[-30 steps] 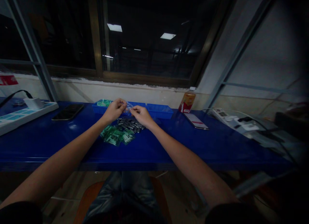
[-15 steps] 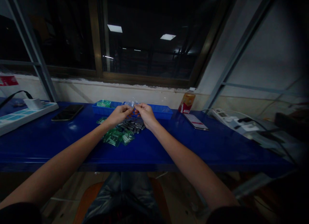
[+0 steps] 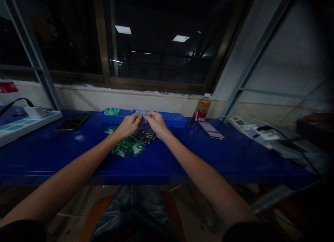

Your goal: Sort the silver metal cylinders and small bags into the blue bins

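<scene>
My left hand [image 3: 129, 123] and my right hand [image 3: 156, 123] meet close together above the table, thumbs and fingers pinched. Whatever is between the fingertips is too small and dim to name. Clear crinkled plastic [image 3: 141, 110] shows just behind the fingertips; whether it is held or lies in the tray behind, I cannot tell. Below the hands lies a heap of small dark metallic parts [image 3: 145, 136]. Beside it, nearer me, several green circuit boards [image 3: 125, 148] lie in a loose pile, partly under my left wrist.
Blue plastic trays [image 3: 180, 121] line the wall side of the blue table [image 3: 167, 162]; green items [image 3: 111, 111] fill the left one. Phones [image 3: 72, 121] [image 3: 211, 130] lie on both sides. A drink bottle [image 3: 202, 109] and power strips [image 3: 28, 125] [image 3: 250, 130] stand around.
Both hands stay pinched together over the parts, with the fingertips drawn slightly closer and the right hand shifted a little left. The table items look the same.
</scene>
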Tool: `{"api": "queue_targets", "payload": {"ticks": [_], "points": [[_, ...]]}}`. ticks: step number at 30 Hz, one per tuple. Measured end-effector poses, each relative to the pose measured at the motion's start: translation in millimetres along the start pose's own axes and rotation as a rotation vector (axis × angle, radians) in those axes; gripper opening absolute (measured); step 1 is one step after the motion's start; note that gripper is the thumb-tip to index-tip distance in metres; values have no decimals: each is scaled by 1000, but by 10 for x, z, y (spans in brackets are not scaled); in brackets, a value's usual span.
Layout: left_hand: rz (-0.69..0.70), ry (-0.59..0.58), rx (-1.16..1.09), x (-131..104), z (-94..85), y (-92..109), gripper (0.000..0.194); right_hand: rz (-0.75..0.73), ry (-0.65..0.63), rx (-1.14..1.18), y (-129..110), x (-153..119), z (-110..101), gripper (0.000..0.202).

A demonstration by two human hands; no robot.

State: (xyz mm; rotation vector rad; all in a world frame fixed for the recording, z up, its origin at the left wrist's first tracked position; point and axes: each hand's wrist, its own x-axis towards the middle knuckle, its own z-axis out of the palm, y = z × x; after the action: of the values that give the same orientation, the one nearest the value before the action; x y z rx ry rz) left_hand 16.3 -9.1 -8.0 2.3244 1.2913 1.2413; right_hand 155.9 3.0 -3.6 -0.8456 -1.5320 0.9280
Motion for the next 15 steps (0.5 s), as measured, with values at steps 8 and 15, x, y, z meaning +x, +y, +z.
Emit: {"api": "queue_targets", "payload": {"ticks": [8,15], "points": [[32,42,111,-3,7,7,30,9,-1,14,22,-1,32,20],[70,37,175,3,-15,41,25,74,-18,57,-1,-7,29,26]]}}
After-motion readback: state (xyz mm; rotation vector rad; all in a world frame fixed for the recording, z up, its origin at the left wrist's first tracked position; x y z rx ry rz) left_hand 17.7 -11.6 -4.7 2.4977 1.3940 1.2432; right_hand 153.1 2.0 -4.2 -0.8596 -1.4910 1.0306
